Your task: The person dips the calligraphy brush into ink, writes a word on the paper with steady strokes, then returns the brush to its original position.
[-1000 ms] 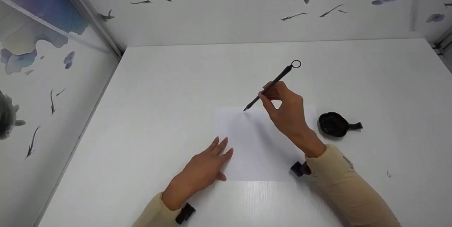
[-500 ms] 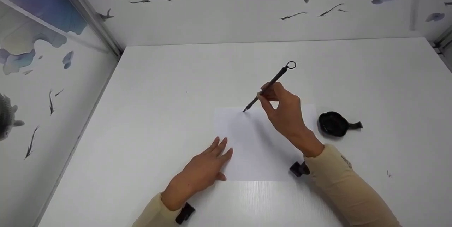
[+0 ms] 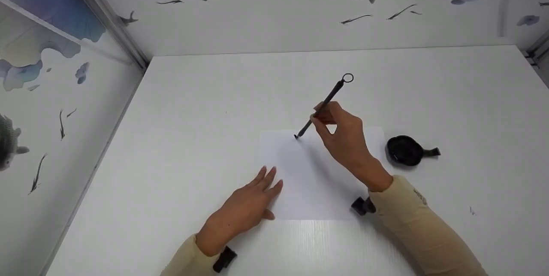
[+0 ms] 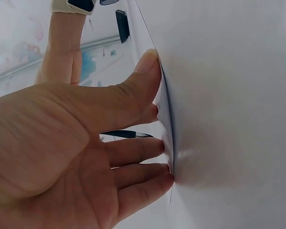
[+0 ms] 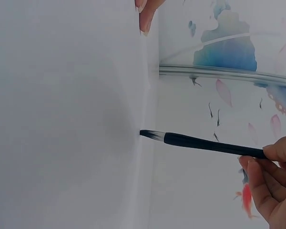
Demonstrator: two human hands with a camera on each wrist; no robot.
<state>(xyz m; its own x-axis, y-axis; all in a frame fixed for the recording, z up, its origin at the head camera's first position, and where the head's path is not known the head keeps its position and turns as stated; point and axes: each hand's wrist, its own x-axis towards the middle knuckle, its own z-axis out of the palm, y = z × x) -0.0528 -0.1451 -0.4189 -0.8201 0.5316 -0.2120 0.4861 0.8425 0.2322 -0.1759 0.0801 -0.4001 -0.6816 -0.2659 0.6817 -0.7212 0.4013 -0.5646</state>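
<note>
Since the earlier frame, the ringed top of the black brush (image 3: 333, 92) has swung a little toward the table's left edge, and the right hand (image 3: 345, 132) has shifted slightly the same way and toward the front; the left hand (image 3: 244, 205) has stayed put.

A person in beige sleeves (image 3: 418, 224) works at a white table (image 3: 180, 138), with a fish-painted wall (image 3: 283, 27) beyond its back edge. A sheet of white paper (image 3: 309, 203) lies flat on the table. The right hand pinches the slanted brush between thumb and fingers, midway along the handle. The dark bristle tip meets the paper just inside its far edge, near the far left corner; whether it has left a mark cannot be told. The left hand, fingers extended and spread, rests on the paper's left edge, thumb near the near left corner, gripping nothing. A black dish (image 3: 404, 150) sits just beside the paper's right edge, its handle toward the table's right edge; its contents cannot be made out.

Pressing too hard would probably splay the bristles and leave a blot. If the left fingertips eased off, the sheet could slide under a stroke. The black device (image 3: 360, 206) at the right wrist, by the near right corner, might drag on the paper, and a backward swing of the right forearm could knock the dish.
</note>
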